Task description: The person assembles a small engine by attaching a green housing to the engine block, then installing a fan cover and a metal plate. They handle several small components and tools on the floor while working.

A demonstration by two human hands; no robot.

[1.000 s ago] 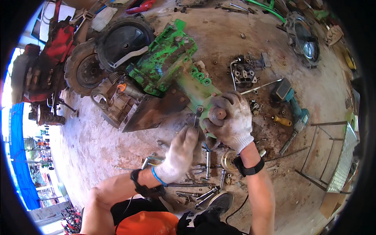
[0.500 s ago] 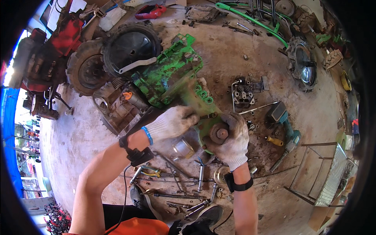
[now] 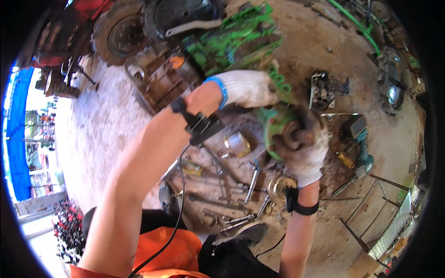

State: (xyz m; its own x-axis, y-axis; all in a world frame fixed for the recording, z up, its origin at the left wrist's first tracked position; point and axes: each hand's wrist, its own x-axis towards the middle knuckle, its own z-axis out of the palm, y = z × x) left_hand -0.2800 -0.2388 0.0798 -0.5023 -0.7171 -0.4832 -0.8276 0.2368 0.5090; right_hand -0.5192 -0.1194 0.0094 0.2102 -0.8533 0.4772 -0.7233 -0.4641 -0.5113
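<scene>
A green flanged metal housing [image 3: 273, 132] with a round brown hub and stubby shaft [image 3: 304, 137] stands in front of me. My right hand [image 3: 308, 160], in a soiled white knit glove, wraps its fingers round the hub from the right; motion blurs them. My left hand [image 3: 250, 89], in a white glove with a blue cuff, is at the housing's upper left edge. Its fingers are curled closed, and what they hold, if anything, is hidden. Green rings [image 3: 279, 79] lie just beyond that hand. Farther back lies a larger green casting [image 3: 236, 39].
A silver cylinder [image 3: 237, 143], wrenches and sockets [image 3: 236, 222] cover the floor near my shoes. To the right are a cylinder head [image 3: 323, 90], a yellow-handled screwdriver [image 3: 345, 160], a teal power tool [image 3: 364, 157] and a metal frame [image 3: 375, 208]. Wheels [image 3: 121, 33] stand back left.
The whole view has shifted, so everything sits higher and farther right. My left hand has moved slightly away from me along the housing. My right hand stays round the hub.
</scene>
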